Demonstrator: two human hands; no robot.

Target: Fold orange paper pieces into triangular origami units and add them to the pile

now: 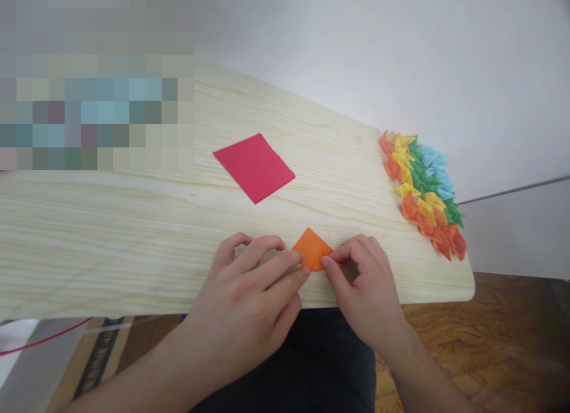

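A small folded sheet of orange paper [312, 248] lies near the front edge of the table, one corner pointing away from me. My left hand [253, 282] rests at its left side, fingers spread, two fingertips pressing on the paper's left and lower edge. On the other side, my right hand [363, 276] pinches the right corner between thumb and bent forefinger. Part of that corner is hidden by the fingers. Farther back, beyond both hands, lies a flat red paper square [256, 168], turned like a diamond.
Several folded paper pieces [421, 190] in orange, yellow, green and light blue cluster along the right end of the pale wooden table [133, 235]. A white wall [356, 44] stands behind. A cardboard box [102, 356] is below the front edge at left. The upper left is pixelated.
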